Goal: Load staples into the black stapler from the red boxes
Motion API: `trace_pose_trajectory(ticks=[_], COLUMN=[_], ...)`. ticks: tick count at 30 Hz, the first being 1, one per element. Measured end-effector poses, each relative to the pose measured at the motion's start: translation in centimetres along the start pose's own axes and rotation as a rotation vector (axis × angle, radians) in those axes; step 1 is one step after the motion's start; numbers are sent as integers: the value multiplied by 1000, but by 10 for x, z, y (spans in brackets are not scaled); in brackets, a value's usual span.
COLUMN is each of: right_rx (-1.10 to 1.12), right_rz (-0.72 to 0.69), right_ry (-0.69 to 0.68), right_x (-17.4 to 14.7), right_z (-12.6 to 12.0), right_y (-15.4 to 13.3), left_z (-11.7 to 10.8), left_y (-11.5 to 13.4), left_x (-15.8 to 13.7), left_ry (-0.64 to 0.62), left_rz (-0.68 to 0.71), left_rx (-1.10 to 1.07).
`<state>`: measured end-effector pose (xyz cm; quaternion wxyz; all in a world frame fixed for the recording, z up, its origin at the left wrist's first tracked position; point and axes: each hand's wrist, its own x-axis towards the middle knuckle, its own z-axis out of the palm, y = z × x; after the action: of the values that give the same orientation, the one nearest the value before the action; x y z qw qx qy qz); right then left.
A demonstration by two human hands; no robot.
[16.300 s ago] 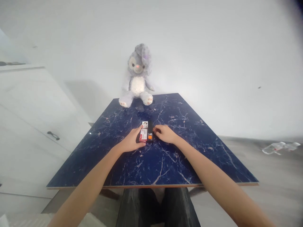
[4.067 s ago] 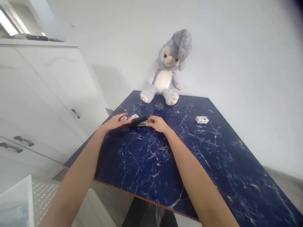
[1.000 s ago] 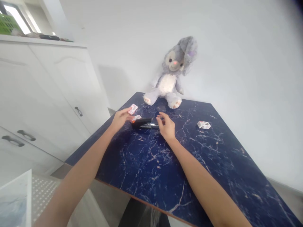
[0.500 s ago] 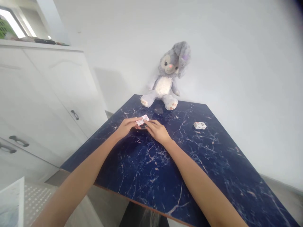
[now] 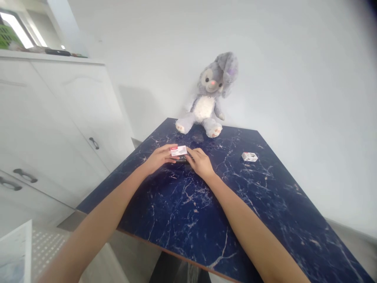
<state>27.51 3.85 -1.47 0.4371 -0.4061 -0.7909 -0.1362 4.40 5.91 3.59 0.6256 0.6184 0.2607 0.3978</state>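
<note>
A small white box with a red printed corner (image 5: 179,151) is held between my hands over the blue marbled table (image 5: 188,220). My left hand (image 5: 157,158) is closed on its left end. The fingers of my right hand (image 5: 202,162) are bent at its right end and also close around that side. Just below the box lies a dark, flat object (image 5: 181,159), partly covered by the box and my fingers; its kind cannot be made out.
A grey plush rabbit (image 5: 204,98) sits at the table's back edge against the wall. Another small white box (image 5: 249,157) lies on the right side. White cabinets (image 5: 67,118) with dark handles stand at left; a perforated white surface (image 5: 47,249) shows lower left.
The box was tilted with my right fingers over its face; now it is level and its printed front shows. My right fingers have shifted to its right end.
</note>
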Motion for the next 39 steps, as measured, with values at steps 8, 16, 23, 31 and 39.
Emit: trace_pose_trajectory(ticks=[8,16,23,31,39], right_rx=[40,222,576,422,750], right_rz=[61,338,668,668,877], right_ry=[31,136,253,290,265], right_x=[1,9,41,35,29], right_z=[-1,-7,-14,-5,11], right_y=[-1,-4,-24,-36,-11], left_z=[3,-3,-9,3,6], left_y=[2,-7,-12,-13,-16], left_x=[-1,5,11,6,6], left_ry=[-59,155,343,224,128], left_rz=[1,79,150,198,141], left_rx=[-193,18,184,200,60])
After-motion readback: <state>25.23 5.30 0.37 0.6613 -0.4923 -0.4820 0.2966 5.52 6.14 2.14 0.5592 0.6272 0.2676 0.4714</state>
